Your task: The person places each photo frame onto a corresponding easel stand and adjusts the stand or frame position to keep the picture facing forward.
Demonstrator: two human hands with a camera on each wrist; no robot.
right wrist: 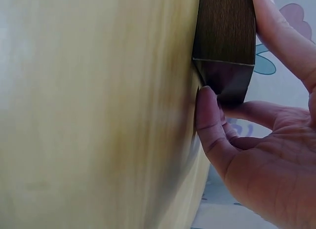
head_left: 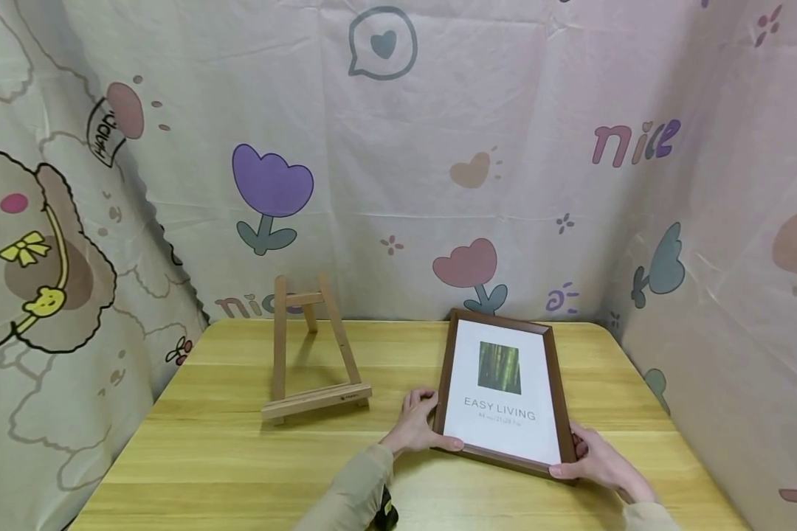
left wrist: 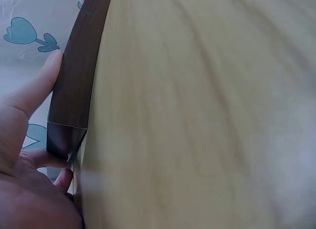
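Observation:
A brown picture frame (head_left: 505, 435) with a white sheet, a green bamboo print and the words "EASY LIVING" lies tilted slightly on the right part of the table. My left hand (head_left: 420, 424) grips its lower left corner, thumb over the front edge. At the lower right corner my right hand (head_left: 601, 461) holds it the same way, thumb on the front. Both wrist views show the frame's dark edge (left wrist: 76, 76) close over the wood, with fingertips of the right hand (right wrist: 266, 160) tucked under the corner.
A small wooden easel (head_left: 315, 398) stands on the left half of the wooden table (head_left: 192, 457). Patterned cloth (head_left: 385, 147) hangs behind the table and along both sides. Something black (head_left: 387, 512) shows at my left sleeve.

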